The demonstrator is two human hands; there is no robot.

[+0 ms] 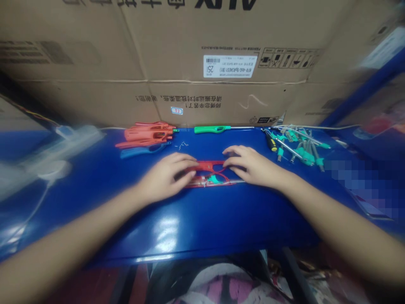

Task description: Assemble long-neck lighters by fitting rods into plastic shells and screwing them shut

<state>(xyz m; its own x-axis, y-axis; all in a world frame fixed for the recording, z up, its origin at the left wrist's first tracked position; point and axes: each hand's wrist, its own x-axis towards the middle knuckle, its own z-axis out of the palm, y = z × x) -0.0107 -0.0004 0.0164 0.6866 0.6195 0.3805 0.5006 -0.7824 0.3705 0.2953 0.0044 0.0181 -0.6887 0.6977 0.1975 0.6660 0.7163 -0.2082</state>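
found red shells (pixel 205 165) at centre of blue table (pixel 221 228), with teal piece (pixel 214 179) in the near one, left hand (pixel 166 175) bent over left ends with grip impossible to tell, right hand (pixel 253 165) spread loosely at right, judged at parts-fitting, calling next for steady alignment.

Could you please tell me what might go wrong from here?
The teal piece sits exposed in the nearer red shell, close to both the left hand and right hand, so a bump might knock it out of place.
The tiny bits lie loose just beyond the left hand, and a sweep could scatter them.
The screwdriver lies against the jumbled tubes, so picking one up might drag others along.
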